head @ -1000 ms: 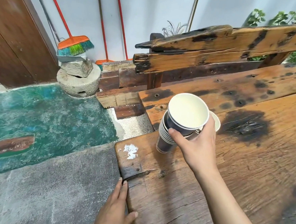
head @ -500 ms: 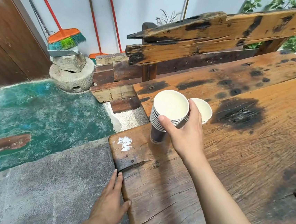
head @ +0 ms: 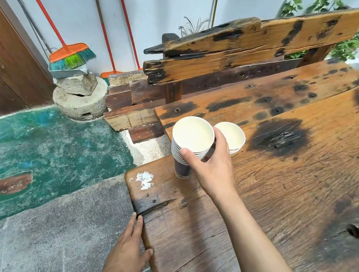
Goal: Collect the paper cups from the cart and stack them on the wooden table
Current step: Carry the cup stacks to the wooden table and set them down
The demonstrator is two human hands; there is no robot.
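Note:
A stack of several dark paper cups (head: 189,145) with white insides stands upright near the left corner of the wooden table (head: 278,189). My right hand (head: 209,162) is wrapped around its upper rims, thumb in front. Just behind and to the right sits a second, shorter stack of cups (head: 231,136), partly hidden by my fingers. My left hand (head: 129,253) rests flat against the table's near left edge, holding nothing. No cart is in view.
A weathered wooden bench back (head: 248,50) rises behind the table. On the floor at left are a stone millstone (head: 78,104), an orange broom with dustpan (head: 71,58) and a brown door (head: 8,64). Timber blocks (head: 130,113) lie by the table's corner.
The top cup, held tilted above the stack a second ago, now sits fully nested in it. My right hand stays on the stack. The left hand keeps its place on the table edge.

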